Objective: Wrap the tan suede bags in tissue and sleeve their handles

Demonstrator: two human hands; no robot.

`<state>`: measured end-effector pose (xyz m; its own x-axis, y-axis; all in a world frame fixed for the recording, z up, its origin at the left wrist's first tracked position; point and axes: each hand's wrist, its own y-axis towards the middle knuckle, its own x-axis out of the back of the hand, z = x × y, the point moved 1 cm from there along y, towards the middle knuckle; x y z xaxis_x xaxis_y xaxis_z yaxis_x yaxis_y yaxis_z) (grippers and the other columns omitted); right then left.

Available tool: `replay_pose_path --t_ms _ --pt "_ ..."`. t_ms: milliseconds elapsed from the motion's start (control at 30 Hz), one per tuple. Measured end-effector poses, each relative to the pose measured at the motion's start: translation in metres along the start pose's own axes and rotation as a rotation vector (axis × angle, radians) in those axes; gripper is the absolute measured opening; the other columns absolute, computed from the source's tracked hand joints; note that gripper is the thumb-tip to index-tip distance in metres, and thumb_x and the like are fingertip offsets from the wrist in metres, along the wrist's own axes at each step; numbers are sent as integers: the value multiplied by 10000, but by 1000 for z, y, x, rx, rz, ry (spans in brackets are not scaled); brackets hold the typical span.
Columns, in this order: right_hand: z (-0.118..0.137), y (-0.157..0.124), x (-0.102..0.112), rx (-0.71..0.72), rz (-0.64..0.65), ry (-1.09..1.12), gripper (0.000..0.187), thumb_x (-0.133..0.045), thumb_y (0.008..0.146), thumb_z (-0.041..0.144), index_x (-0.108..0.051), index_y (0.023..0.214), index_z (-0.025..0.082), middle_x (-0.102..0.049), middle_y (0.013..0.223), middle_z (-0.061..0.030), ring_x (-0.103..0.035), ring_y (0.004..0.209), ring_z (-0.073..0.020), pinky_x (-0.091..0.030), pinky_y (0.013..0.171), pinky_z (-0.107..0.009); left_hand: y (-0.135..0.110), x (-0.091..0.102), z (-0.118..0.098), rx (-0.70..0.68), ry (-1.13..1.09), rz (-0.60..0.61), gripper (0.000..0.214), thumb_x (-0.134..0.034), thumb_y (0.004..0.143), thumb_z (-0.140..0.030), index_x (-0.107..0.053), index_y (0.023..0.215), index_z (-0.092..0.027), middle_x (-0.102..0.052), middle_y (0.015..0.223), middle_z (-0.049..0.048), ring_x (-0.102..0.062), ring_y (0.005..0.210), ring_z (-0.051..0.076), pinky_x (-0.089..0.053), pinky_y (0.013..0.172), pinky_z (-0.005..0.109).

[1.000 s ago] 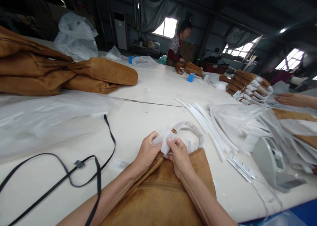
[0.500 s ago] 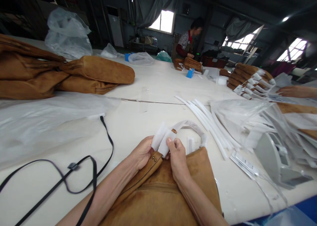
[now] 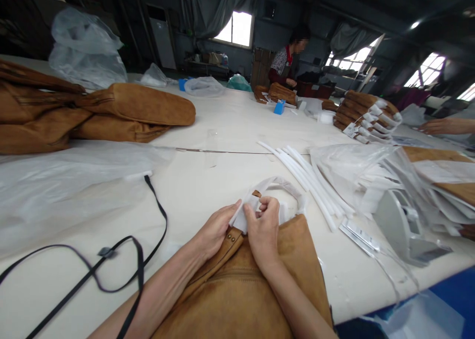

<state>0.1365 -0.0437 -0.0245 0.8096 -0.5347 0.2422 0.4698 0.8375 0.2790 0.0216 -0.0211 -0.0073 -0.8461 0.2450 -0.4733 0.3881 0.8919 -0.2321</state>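
Note:
A tan leather bag (image 3: pixel 230 304) lies before me at the table's front edge. Its looped handle (image 3: pixel 276 183) is covered in thin white wrapping sheet (image 3: pixel 239 221), with a bit of brown leather showing. My left hand (image 3: pixel 213 230) is closed around the left end of the handle, thumb along the white wrapping, just above a riveted leather tab (image 3: pixel 230 237). My right hand (image 3: pixel 262 225) pinches the wrapping from the other side, fingers curled; part of what it grips is hidden.
White foam tubes (image 3: pixel 297 168) lie beyond the bag, a grey tape dispenser (image 3: pixel 399 227) to the right. Tan bags (image 3: pixel 133 109) and a black strap (image 3: pixel 139 260) are at left. Wrapped bags (image 3: pixel 365 114) are stacked at right, near another person's hand (image 3: pixel 447 126). A person (image 3: pixel 285 62) stands at the back.
The loose flap of white wrapping that stood up between my hands is now folded down against the handle. My right hand's fingers have curled more over it. The view has shifted slightly.

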Motion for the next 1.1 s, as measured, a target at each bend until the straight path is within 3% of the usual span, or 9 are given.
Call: replay_pose_path --t_ms 67,133,300,500,633,733,833,967,1100 --pt "6 0 2 221 18 -133 83 -579 891 278 -538 914 210 -520 927 -47 -517 874 -213 -446 793 -352 -1 0 0 -19 6 -3 457 -803 713 -499 -768 941 -105 -756 897 108 -668 895 270 -511 812 343" --pt "9 1 3 365 77 -237 96 -502 948 231 -589 913 212 -513 888 -45 -507 852 -211 -438 785 -347 -1 0 1 -50 17 -23 450 -802 713 -497 -768 944 -113 -755 887 97 -662 891 260 -502 815 335" --pt "10 6 2 444 144 -396 174 -469 957 216 -633 1013 207 -520 885 -56 -509 853 -227 -444 793 -361 0 2 3 -88 5 -55 457 -817 685 -506 -766 911 -112 -746 866 88 -639 842 236 -485 787 319" --pt "10 18 -3 275 136 -319 249 -479 809 187 -575 1038 171 -515 927 -71 -526 880 -246 -469 792 -397 0 0 5 -132 12 -10 412 -794 729 -506 -760 863 -118 -735 850 79 -615 783 197 -481 778 286" --pt "2 30 -6 -89 229 -6 154 -545 701 247 -518 852 233 -449 754 32 -480 615 -157 -429 536 -282 -4 -5 5 -44 25 79 499 -738 770 -576 -742 940 -107 -731 881 95 -576 645 145 -472 635 254" --pt "-3 39 -8 -310 293 255 188 -587 578 249 -501 744 235 -388 616 87 -389 496 -105 -353 447 -227 -4 -4 6 48 26 19 503 -789 732 -544 -728 987 -115 -731 936 97 -591 624 113 -465 602 213" --pt "-2 44 -9 -420 317 376 184 -570 491 245 -490 656 225 -363 519 108 -335 444 -84 -309 410 -213 0 -1 10 89 43 -22 491 -826 699 -501 -721 983 -115 -732 956 101 -608 617 105 -462 582 195" --pt "5 44 -5 -448 348 419 161 -576 506 267 -533 650 210 -448 509 85 -341 431 -86 -275 399 -220 7 1 17 54 44 -78 486 -875 614 -447 -714 909 -95 -726 846 103 -630 658 150 -491 597 225" --pt "10 36 8 -465 413 549 257 -664 652 405 -625 781 186 -579 659 19 -478 563 -123 -392 488 -237 8 -2 18 -18 26 -119 470 -879 581 -425 -694 872 -105 -707 785 80 -611 651 162 -489 572 242"
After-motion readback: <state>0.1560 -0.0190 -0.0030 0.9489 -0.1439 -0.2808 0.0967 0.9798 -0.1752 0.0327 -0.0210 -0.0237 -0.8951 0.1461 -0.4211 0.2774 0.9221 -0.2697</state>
